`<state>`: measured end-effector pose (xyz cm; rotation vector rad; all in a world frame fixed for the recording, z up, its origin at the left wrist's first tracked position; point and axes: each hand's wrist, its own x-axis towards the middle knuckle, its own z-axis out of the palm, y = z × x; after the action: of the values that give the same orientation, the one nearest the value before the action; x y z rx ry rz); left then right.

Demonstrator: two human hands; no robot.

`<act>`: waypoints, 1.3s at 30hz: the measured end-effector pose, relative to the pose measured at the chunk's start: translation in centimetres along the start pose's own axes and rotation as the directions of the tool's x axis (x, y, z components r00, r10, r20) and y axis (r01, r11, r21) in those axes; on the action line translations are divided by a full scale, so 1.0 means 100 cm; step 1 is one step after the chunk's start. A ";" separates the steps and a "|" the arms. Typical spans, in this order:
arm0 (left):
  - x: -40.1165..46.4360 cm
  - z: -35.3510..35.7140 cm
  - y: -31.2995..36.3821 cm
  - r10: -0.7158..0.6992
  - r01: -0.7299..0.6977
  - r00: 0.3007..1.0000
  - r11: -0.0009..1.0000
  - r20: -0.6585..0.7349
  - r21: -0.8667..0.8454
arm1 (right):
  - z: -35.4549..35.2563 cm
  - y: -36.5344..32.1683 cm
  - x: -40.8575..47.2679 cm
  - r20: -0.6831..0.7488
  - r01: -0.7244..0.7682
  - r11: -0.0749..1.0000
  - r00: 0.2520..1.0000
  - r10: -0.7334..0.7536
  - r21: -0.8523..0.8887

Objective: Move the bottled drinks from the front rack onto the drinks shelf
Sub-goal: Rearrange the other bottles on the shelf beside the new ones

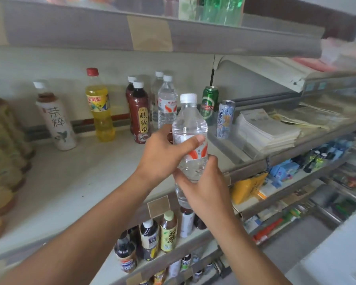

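Water bottles (pixel 190 128) x3, cans (pixel 209 103) x2, hands (pixel 162 155) x2, maybe.

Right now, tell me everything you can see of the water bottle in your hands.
The water bottle is clear plastic with a white screw cap, still on, and a white label with orange-red marks. It looks full and is held roughly upright in the air, above the shelf's front edge. The left hand grips its label band, thumb across the front; the right hand wraps its lower half. Nothing else touches it.

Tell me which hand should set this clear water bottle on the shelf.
Left, probably. The left hand wraps the clear plastic water bottle around its label, nearer the matching water bottles standing on the shelf. The right hand only holds its lower part.
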<state>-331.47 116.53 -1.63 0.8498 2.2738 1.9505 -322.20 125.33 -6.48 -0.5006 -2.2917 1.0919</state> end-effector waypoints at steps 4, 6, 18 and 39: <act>0.025 -0.005 -0.006 0.006 -0.004 0.995 1.000 0.096 -0.023 | 0.007 0.000 0.029 -0.011 0.000 1.000 1.000 0.000 0.004; 0.031 -0.006 -0.015 0.049 -0.047 0.993 0.999 0.105 -0.025 | 0.013 0.002 0.041 -0.025 -0.006 1.000 1.000 0.007 0.027; 0.046 -0.016 -0.108 0.087 0.040 0.986 0.712 -0.144 0.701 | 0.056 0.019 0.120 -0.056 -0.002 0.998 0.998 0.006 0.068; 0.075 -0.003 -0.109 0.165 0.009 0.971 0.697 -0.172 0.717 | 0.102 0.041 0.194 -0.032 0.056 0.996 0.998 -0.054 0.062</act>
<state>-342.15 118.67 -9.22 0.7812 3.2595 1.1634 -343.25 132.26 -8.96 -0.4234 -2.2246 1.1185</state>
